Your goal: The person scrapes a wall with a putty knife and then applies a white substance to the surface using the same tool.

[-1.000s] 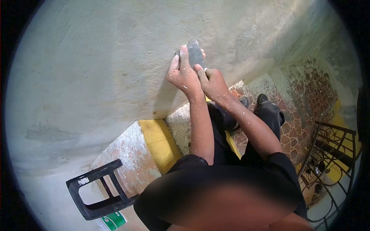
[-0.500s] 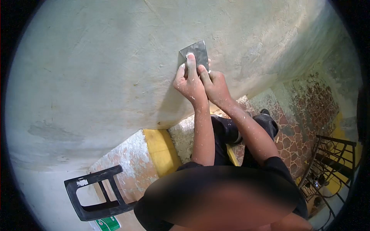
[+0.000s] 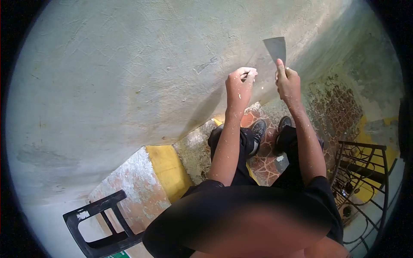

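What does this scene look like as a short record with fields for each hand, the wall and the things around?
right hand: closed on handle of grey flat-bladed metal scraper, blade up, against the wall
left hand: curled, holds nothing visible, near the wall
wall: rough pale plastered wall, scratched
floor: reddish stone-pattern floor, yellow kerb
nearby: black plastic chair, dark metal frame

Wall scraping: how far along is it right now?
Done: the wall looks mostly bare, with scrape marks. In hand: the right hand holds the scraper off the wall; the left hand is curled, empty-looking. Left: a rough patch remains.
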Demonstrator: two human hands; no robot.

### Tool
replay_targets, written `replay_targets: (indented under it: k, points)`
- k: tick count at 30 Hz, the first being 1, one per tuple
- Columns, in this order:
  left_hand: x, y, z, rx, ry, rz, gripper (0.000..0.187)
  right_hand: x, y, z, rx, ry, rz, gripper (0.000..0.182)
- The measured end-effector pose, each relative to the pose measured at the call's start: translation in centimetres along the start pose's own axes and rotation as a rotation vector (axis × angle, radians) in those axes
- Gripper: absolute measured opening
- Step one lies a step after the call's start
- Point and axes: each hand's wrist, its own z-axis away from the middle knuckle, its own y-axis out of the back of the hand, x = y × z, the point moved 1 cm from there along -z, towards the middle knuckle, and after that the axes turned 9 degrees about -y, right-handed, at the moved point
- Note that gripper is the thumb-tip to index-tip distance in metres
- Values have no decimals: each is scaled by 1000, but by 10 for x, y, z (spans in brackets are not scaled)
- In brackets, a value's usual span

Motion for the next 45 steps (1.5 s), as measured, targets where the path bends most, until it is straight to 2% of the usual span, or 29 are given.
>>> replay_targets:
  k: [1, 2, 4, 5, 7, 8, 11, 14, 17, 19, 21, 23, 24, 27, 29, 30, 31, 32, 33, 36, 38, 40, 42, 45]
  points:
    - [-6, -2, -1, -32, 25, -15, 25, 8, 8, -4, -8, -20, 18, 55]
    - [-2, -5, -2, -37, 26, -7, 25, 12, 12, -3, 0, -21, 25, 55]
    - [3, -7, -2, -46, 131, 222, 33, 24, 18, 3, -102, -147, -160, 39]
    - [5, -9, -3, -82, 159, 244, 42, 27, 19, 8, -94, -152, -161, 39]
    - [11, -13, -2, -113, 202, 280, 44, 35, 17, 20, -287, -312, -315, 27]
    - [13, -17, -1, -136, 239, 316, 47, 36, 18, 27, -288, -318, -313, 27]
    - [11, -30, 5, -128, 219, 341, 41, 27, 23, 48, -537, -374, -424, 23]
    - [3, -41, 3, -108, 182, 314, 34, 24, 28, 57, -523, -369, -265, 23]
    - [10, -49, 5, -105, 272, 366, 30, 32, 39, 55, -563, -356, -257, 24]
    - [15, -54, 6, -88, 274, 419, 31, 24, 46, 56, -574, -303, -142, 28]
    - [21, -52, 8, -70, 271, 467, 32, 18, 41, 56, -611, -291, -155, 31]
    - [30, -46, 14, 63, 197, 542, 31, 15, 34, 56, -636, -278, -175, 33]
    - [35, -42, 19, 65, 191, 534, 31, 17, 26, 57, -665, -255, -185, 37]
    - [51, -31, 33, 419, -6, 562, 29, -5, 24, 67, -751, -205, -155, 39]
    - [57, -26, 35, 454, -31, 553, 30, -13, 18, 71, -839, -128, -103, 42]
    - [59, -21, 37, 497, -46, 551, 31, -11, 12, 72, -842, -126, -105, 42]
    - [61, -15, 40, 459, 55, 550, 27, -9, 5, 73, -813, -113, -28, 44]
    - [56, -9, 38, 459, 49, 553, 27, -7, -3, 72, -778, -93, 50, 46]
    - [49, -5, 36, 465, 15, 526, 30, -4, -13, 75, -652, 32, 14, 54]
    - [40, 1, 31, 543, -71, 477, 35, -6, -25, 79, -537, 56, 68, 64]
    - [40, 11, 30, 564, -72, 456, 28, -4, -38, 81, -568, 63, 36, 65]
    - [38, 15, 30, 582, -43, 435, 26, 5, -59, 82, -504, 60, 50, 63]
    - [38, 14, 27, 597, -13, 417, 24, -12, -51, 89, -522, 32, 32, 63]
    - [37, 11, 25, 640, -84, 447, 22, -19, -53, 93, -524, -22, 9, 63]
